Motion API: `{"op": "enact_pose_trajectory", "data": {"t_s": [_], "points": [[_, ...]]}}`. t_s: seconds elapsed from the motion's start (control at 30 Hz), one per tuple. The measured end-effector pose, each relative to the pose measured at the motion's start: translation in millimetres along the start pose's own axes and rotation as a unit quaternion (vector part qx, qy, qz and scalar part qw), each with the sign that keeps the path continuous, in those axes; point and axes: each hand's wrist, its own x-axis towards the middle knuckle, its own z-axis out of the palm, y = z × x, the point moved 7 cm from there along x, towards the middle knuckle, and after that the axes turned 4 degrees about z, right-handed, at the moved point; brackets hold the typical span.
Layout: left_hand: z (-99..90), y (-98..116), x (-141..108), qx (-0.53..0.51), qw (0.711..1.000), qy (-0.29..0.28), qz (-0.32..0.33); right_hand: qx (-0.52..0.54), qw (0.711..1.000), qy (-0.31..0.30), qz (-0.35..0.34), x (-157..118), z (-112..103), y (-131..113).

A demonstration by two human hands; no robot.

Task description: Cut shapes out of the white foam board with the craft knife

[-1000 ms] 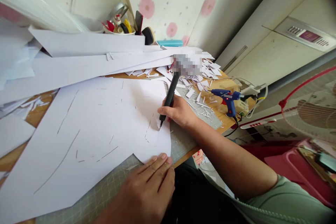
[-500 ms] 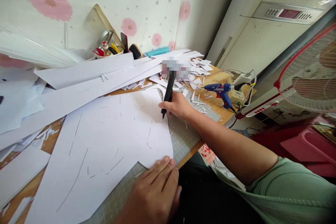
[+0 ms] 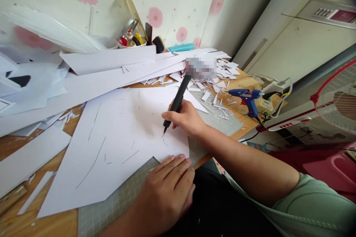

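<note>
A large white sheet of board point(image 3: 119, 118) lies on a grey-green cutting mat point(image 3: 116, 207), with short dark lines scattered over its surface. Fingers stretched out together, my left hand point(image 3: 169, 185) rests flat on the sheet's near right edge and holds nothing. My right hand point(image 3: 186, 116) grips a slim black craft knife point(image 3: 179, 96) like a pen, tilted, its thin tip down at the sheet beside a short curved dark line. The knife's upper end meets a blurred patch, so its top cannot be made out.
White offcuts point(image 3: 207, 96) litter the mat's far right. A blue glue gun point(image 3: 246, 98) with its cable stands near a power strip point(image 3: 274, 89). Long white strips point(image 3: 83, 85) lie behind the sheet, with a tool pot point(image 3: 133, 42) against the wall. A fan point(image 3: 336, 100) stands at the right.
My right hand has moved the craft knife left and nearer, from close to the sheet's right edge to the curved dark line. My left hand stays at the near edge. The camera has turned left.
</note>
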Motion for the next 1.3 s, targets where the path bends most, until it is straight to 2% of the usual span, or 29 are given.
{"op": "enact_pose_trajectory", "data": {"t_s": [0.13,0.3,0.63,0.8,1.13,1.3], "points": [[-4.6,-3,-2,0.02,0.999,0.028,-0.027,-0.006,1.0,0.005,0.02,-1,1,11],[0.5,-5,-4,0.034,0.998,0.015,-0.053,-0.029,0.999,-0.003,0.013,-3,0,13],[7.7,-4,-14,0.05,0.997,0.01,-0.058,-0.023,1.0,-0.008,-0.007,-5,1,15],[11.6,-4,-19,0.044,0.996,0.006,-0.072,-0.057,0.998,-0.007,-0.011,-6,1,13],[12.2,-2,-21,0.049,0.995,0.029,-0.077,-0.083,0.996,-0.004,-0.008,-5,1,9],[11.9,-2,-19,0.061,0.994,0.038,-0.077,-0.09,0.996,-0.021,-0.01,-4,0,11]]}}
